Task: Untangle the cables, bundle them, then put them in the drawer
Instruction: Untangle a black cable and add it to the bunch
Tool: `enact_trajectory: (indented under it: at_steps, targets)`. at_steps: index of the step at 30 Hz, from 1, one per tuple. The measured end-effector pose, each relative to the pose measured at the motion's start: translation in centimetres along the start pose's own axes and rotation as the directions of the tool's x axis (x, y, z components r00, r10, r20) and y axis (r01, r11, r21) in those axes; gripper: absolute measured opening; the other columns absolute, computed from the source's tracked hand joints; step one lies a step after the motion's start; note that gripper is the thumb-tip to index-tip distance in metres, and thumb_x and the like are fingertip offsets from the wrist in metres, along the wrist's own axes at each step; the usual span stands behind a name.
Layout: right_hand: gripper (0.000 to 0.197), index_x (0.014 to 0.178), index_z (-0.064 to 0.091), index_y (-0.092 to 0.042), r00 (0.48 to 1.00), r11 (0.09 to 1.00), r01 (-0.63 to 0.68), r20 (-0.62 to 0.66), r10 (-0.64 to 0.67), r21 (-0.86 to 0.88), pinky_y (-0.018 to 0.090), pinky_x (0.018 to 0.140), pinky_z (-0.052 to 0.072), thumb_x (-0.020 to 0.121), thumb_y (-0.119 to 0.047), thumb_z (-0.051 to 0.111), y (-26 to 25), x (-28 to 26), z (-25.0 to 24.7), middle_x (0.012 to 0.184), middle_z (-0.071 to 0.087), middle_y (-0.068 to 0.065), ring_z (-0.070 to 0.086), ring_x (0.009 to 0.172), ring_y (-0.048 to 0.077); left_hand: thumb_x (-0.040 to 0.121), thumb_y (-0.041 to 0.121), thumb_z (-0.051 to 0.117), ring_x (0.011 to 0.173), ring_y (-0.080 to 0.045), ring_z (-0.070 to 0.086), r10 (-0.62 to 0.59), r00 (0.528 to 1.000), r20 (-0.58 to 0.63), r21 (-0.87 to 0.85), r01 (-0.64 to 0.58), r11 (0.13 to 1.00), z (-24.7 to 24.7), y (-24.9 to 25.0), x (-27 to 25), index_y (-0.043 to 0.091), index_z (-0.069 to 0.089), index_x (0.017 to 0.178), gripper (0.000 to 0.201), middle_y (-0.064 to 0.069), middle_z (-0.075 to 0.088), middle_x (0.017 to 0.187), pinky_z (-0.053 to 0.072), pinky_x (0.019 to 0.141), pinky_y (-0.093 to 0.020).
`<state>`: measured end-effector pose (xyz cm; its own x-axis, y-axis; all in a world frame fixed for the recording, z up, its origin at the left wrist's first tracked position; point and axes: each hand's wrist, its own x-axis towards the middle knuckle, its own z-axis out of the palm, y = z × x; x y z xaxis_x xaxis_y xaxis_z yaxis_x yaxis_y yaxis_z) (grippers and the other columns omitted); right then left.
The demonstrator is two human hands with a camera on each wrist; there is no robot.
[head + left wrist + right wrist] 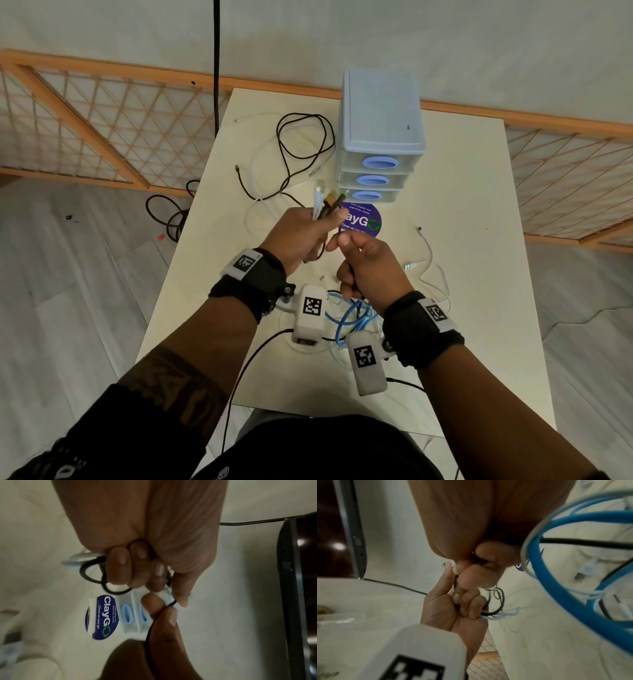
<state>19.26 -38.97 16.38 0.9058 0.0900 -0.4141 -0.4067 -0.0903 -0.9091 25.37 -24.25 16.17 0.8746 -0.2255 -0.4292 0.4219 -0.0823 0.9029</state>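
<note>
Several black and white cable ends (pixel 327 204) fan from the gripping left hand (pixel 301 236); right hand (pixel 368 270) pinches a black strand (pixel 154 618).

I am reading "ClayGO" in white and green on the round purple sticker (pixel 102 616) lying on the table (pixel 445 308) before the drawer unit (pixel 378 137). Smaller lines are showing "Let's keep our pantries clean" above and "Clean as you go" below.

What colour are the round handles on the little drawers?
Light blue handles on the drawers, clearest in the head view.
</note>
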Motion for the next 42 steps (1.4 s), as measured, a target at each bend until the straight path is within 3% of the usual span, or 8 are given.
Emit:
enact_trajectory:
  at_steps: [5, 11, 17, 20, 26, 30, 33, 42]
  targets:
    - [0.036, 0.099, 0.062, -0.014, 0.999, 0.999, -0.048, 0.018, 0.048, 0.009, 0.021, 0.042, 0.033, 0.109, -0.038, 0.038, 0.2, -0.1, 0.1, 0.052, 0.048, 0.003, 0.055, 0.042, 0.021, 0.099, 0.034, 0.071, 0.045, -0.017, 0.025, 0.113, 0.991, -0.067, 0.105, -0.105, 0.989, -0.2, 0.3, 0.1, 0.011, 0.082, 0.097, 0.026, 0.0, 0.034, 0.049, 0.024, 0.046, -0.026]
    - [0.038, 0.087, 0.062, -0.013, 0.99, 0.995, -0.097, 0.107, 0.093, 0.038, 0.023, 0.044, 0.034, 0.107, -0.04, 0.043, 0.3, -0.2, -0.2, 0.054, 0.047, 0.0, 0.053, 0.045, 0.021, 0.091, 0.039, 0.079, 0.049, -0.014, 0.018, 0.052, 0.933, -0.357, -0.195, -0.129, 0.972, -0.8, 1.6, 1.8, 0.014, 0.082, 0.095, 0.025, 0.002, 0.023, 0.056, 0.02, 0.044, -0.025]
    - [0.035, 0.086, 0.063, -0.019, 0.997, 0.998, -0.057, 0.059, 0.056, 0.015, 0.023, 0.044, 0.035, 0.107, -0.038, 0.043, 0.5, 0.2, -0.3, 0.054, 0.045, -0.001, 0.049, 0.043, 0.02, 0.083, 0.044, 0.083, 0.047, -0.013, 0.019, -0.097, 0.995, -0.009, -0.042, 0.096, 0.994, -1.0, 0.5, 1.4, -0.007, 0.07, 0.108, 0.058, 0.006, 0.027, 0.054, 0.019, 0.044, -0.026]
    - [0.037, 0.089, 0.064, -0.018, 0.995, 0.997, -0.072, 0.073, 0.069, 0.039, 0.022, 0.044, 0.034, 0.106, -0.043, 0.043, 0.5, 0.4, -0.4, 0.054, 0.046, 0.0, 0.05, 0.043, 0.02, 0.087, 0.03, 0.084, 0.044, -0.014, 0.023, -0.039, 0.996, -0.077, 0.02, 0.04, 0.999, -0.6, 0.6, 1.0, 0.007, 0.066, 0.084, 0.029, 0.005, 0.032, 0.051, 0.022, 0.044, -0.025]
    - [0.041, 0.085, 0.062, -0.014, 0.99, 0.992, -0.1, 0.107, 0.092, 0.076, 0.022, 0.044, 0.033, 0.106, -0.044, 0.044, 1.0, 0.3, -0.3, 0.056, 0.043, 0.001, 0.049, 0.043, 0.021, 0.084, 0.04, 0.085, 0.045, -0.012, 0.021, -0.044, 0.953, -0.3, -0.164, -0.005, 0.986, -1.5, 1.9, 2.5, -0.001, 0.075, 0.105, 0.047, 0.007, 0.027, 0.053, 0.022, 0.043, -0.024]
    - [0.039, 0.084, 0.063, -0.018, 0.996, 0.997, -0.05, 0.078, 0.046, 0.052, 0.022, 0.044, 0.034, 0.106, -0.044, 0.044, 0.7, 0.8, -0.5, 0.056, 0.043, 0.002, 0.049, 0.043, 0.021, 0.083, 0.046, 0.083, 0.045, -0.012, 0.022, -0.096, 0.994, -0.053, 0.007, 0.097, 0.995, -1.3, 1.2, 2.0, -0.011, 0.067, 0.118, 0.069, 0.009, 0.031, 0.049, 0.02, 0.043, -0.026]
    - [0.04, 0.087, 0.063, -0.017, 0.995, 0.996, -0.066, 0.073, 0.062, 0.061, 0.022, 0.044, 0.034, 0.105, -0.047, 0.044, 0.6, 0.9, -0.6, 0.055, 0.044, 0.002, 0.048, 0.044, 0.021, 0.085, 0.032, 0.085, 0.043, -0.013, 0.024, -0.094, 0.994, 0.056, 0.109, 0.087, 0.99, -0.9, 0.7, 1.5, 0.003, 0.069, 0.094, 0.035, 0.005, 0.035, 0.049, 0.022, 0.044, -0.025]
    - [0.042, 0.082, 0.06, -0.015, 0.987, 0.985, -0.112, 0.127, 0.095, 0.131, 0.025, 0.047, 0.029, 0.104, -0.048, 0.046, 1.9, 0.8, -0.5, 0.058, 0.039, 0.005, 0.043, 0.041, 0.02, 0.08, 0.032, 0.09, 0.048, -0.012, 0.019, -0.048, 0.939, -0.341, -0.226, -0.033, 0.974, -2.2, 2.7, 3.0, 0.014, 0.068, 0.087, 0.03, 0.006, 0.029, 0.057, 0.02, 0.043, -0.025]
